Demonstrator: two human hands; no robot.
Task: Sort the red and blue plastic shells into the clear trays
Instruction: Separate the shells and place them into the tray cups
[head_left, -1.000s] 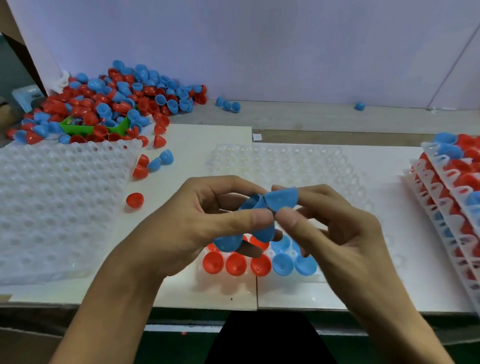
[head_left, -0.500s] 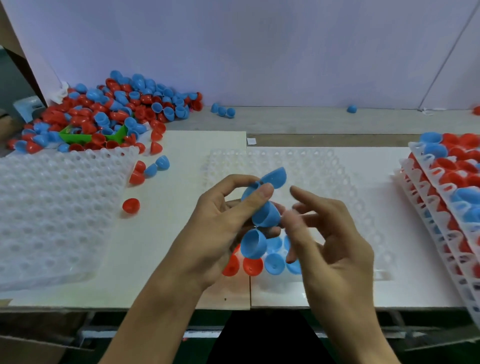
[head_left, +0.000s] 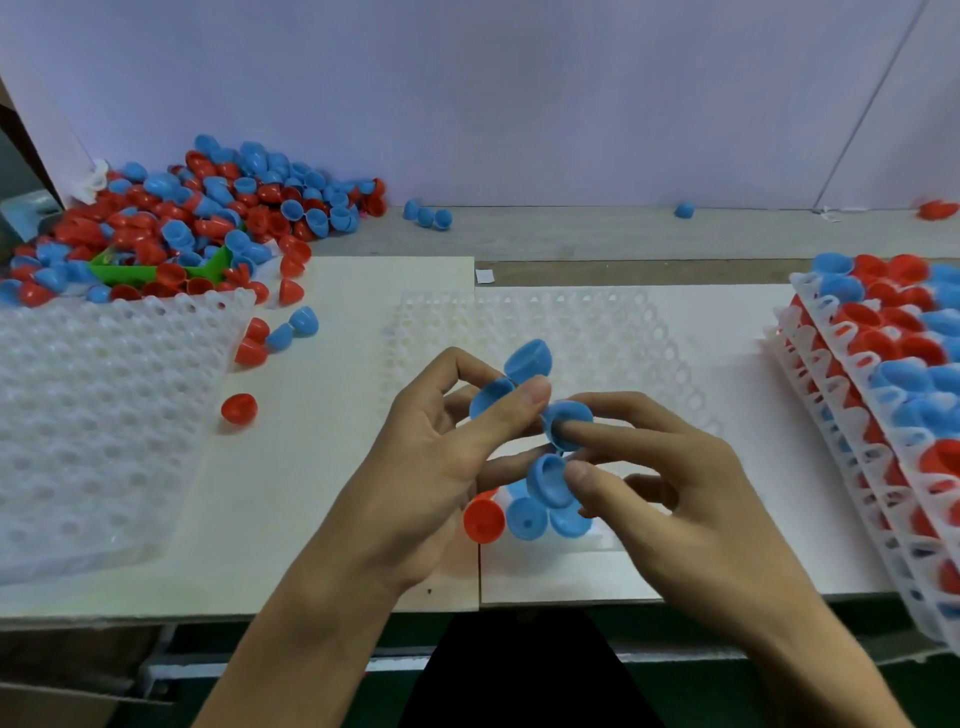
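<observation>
My left hand (head_left: 431, 467) grips several blue shells (head_left: 527, 361) above the middle clear tray (head_left: 613, 322). My right hand (head_left: 670, 483) pinches one blue shell (head_left: 568, 423) with thumb and forefinger, right beside the left hand's bunch. Another blue shell (head_left: 545, 480) sits between the two hands; I cannot tell which hand holds it. The tray's near row holds a red shell (head_left: 483, 519) and blue shells (head_left: 527, 519), partly hidden by my hands.
A big pile of red and blue shells (head_left: 208, 208) with a green scoop (head_left: 119, 271) lies at the back left. An empty clear tray (head_left: 93, 415) sits at the left. Filled trays (head_left: 883, 364) are stacked at the right. A loose red shell (head_left: 239, 408) lies on the board.
My right hand has closed in and taken hold of a blue shell from the left hand's bunch; half a second ago it was open beside them.
</observation>
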